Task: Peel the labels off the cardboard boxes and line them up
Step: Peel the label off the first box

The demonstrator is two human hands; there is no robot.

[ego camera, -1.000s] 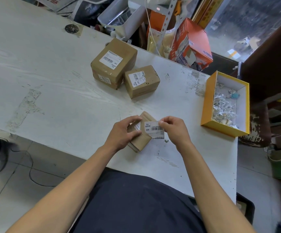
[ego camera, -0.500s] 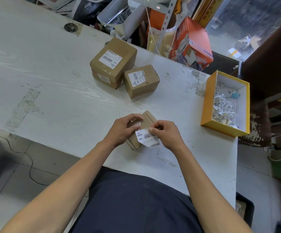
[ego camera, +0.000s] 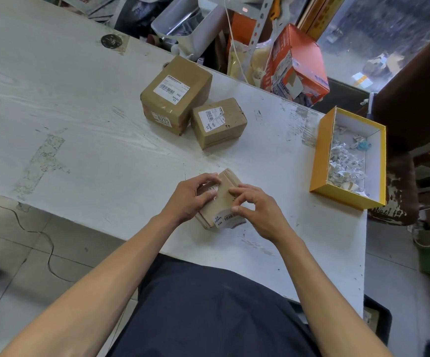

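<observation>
A small brown cardboard box (ego camera: 224,194) lies at the near edge of the white table (ego camera: 85,150). My left hand (ego camera: 192,198) grips its left side, thumb on top. My right hand (ego camera: 259,211) pinches a white barcode label (ego camera: 228,220) that hangs curled off the box's near right corner. Further back stand two more labelled boxes: a larger one (ego camera: 176,95) and a smaller one (ego camera: 219,122), touching side by side.
A yellow open box (ego camera: 322,155) with several crumpled label scraps sits at the right. An orange carton (ego camera: 296,63), a white bin (ego camera: 188,24) and clutter line the table's far edge. A round dark disc (ego camera: 111,41) lies far left.
The label has been pulled from the box's top down toward its near corner. My right hand moved toward me with it; my left hand kept its grip on the box.
</observation>
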